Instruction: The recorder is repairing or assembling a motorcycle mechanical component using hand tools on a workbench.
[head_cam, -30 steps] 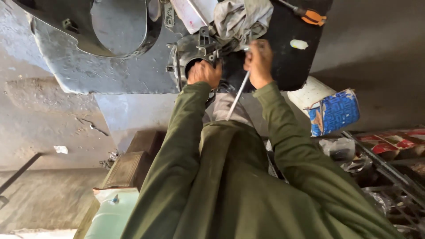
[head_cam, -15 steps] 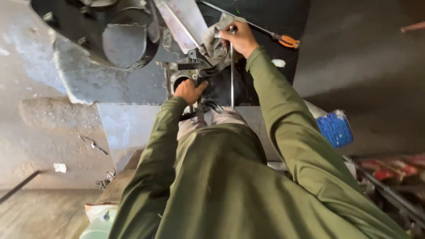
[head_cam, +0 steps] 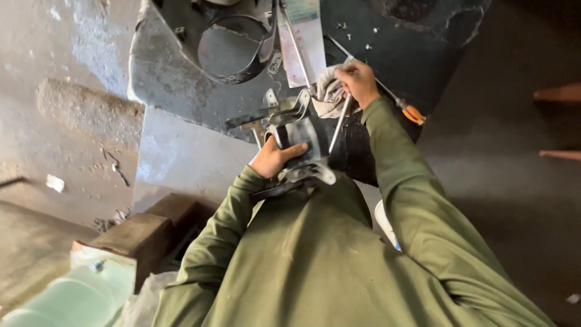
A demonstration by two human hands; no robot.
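Observation:
My left hand (head_cam: 275, 158) grips a grey metal bracket assembly (head_cam: 298, 128) with bent plates, held over the edge of a dark work surface (head_cam: 399, 42). My right hand (head_cam: 357, 82) is closed around a thin metal rod (head_cam: 338, 128) that slants down beside the bracket. The same hand rests against a crumpled grey rag (head_cam: 327, 95) lying on the dark surface. Both arms wear olive green sleeves.
A screwdriver with an orange handle (head_cam: 411, 113) lies just right of my right hand. A round black housing (head_cam: 233, 45) and a pale flat sheet (head_cam: 305, 36) sit further back. Small screws dot the surface. A wooden block (head_cam: 139, 233) and a pale green container (head_cam: 78, 297) stand at lower left.
My right hand has carried the rod up and away from the bracket to the rag. My left hand has shifted its hold on the bracket. The view has tilted, and the blue box is out of sight.

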